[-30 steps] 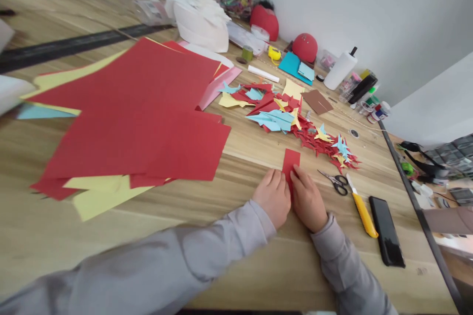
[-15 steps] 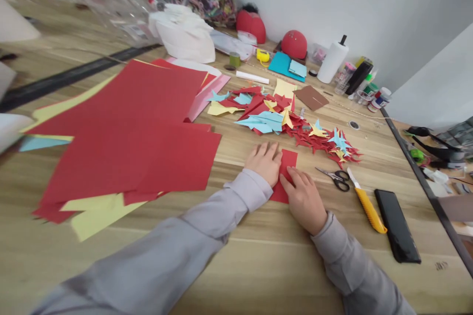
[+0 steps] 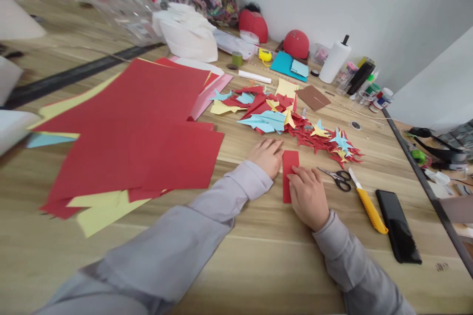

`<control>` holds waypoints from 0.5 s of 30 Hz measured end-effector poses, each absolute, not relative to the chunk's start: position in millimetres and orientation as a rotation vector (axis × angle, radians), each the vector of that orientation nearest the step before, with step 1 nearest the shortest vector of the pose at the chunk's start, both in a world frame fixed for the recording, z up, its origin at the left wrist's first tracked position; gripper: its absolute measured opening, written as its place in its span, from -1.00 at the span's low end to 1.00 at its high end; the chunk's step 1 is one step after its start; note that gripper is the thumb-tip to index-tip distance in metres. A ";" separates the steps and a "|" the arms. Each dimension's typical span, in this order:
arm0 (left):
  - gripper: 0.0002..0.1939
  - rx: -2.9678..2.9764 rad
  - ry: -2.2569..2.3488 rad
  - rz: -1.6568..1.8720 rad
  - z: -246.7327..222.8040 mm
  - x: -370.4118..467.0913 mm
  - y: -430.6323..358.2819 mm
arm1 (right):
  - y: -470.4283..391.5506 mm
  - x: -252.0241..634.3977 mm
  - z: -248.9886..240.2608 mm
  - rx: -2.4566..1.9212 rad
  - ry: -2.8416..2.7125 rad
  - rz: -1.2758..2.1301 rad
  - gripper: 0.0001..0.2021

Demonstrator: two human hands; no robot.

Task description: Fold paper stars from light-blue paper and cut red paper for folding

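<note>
A narrow strip of red paper [image 3: 289,170] lies on the wooden table in front of me, its long sides running away from me. My right hand [image 3: 309,194] is at its right edge, fingers bent over the paper with the tips close together; they cover part of that side. To the left of the strip, my left hand [image 3: 266,156] rests flat on the tabletop, fingers stretched out and apart from the paper. Small black-handled scissors [image 3: 342,178] and a yellow utility knife [image 3: 371,209] lie just right of my right hand.
Large red sheets [image 3: 148,128] are stacked at left over yellow ones. Beyond my hands lies a heap of cut red, blue and yellow pieces [image 3: 269,120]. A black phone [image 3: 398,226] lies at right. Bottles and jars [image 3: 334,61] stand along the wall.
My left hand has come off the red strip onto the table beside it. The strip's near end has swung right, so it lies straighter, with my right hand still at its edge.
</note>
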State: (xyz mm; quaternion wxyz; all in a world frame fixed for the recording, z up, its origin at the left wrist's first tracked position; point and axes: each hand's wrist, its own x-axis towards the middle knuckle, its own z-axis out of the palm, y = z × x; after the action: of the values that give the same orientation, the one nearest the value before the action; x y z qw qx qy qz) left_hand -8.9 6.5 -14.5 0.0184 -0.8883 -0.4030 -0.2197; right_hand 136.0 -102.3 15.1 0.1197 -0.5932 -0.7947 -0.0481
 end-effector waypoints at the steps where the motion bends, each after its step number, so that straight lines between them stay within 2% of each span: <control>1: -0.65 -2.765 -1.249 -0.682 -15.0 -8.3 6.4 | -100.0 134.7 16.6 -1.745 -2.317 -0.137 -0.75; 6: -0.58 -2.822 -1.241 -0.601 -12.4 -5.0 5.6 | -84.3 122.8 18.9 -1.898 -2.305 -0.246 -0.62; 15: -0.59 -2.795 -1.312 -0.500 -2.7 -5.8 -1.0 | -73.2 110.9 16.0 -1.980 -2.280 -0.342 -0.68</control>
State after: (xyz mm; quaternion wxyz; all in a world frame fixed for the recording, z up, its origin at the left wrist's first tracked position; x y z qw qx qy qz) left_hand -5.8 -1.0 -2.7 0.0069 -0.8935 -0.4195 -0.1599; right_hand 110.9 -73.2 16.0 0.0514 -0.6507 -0.7493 -0.1123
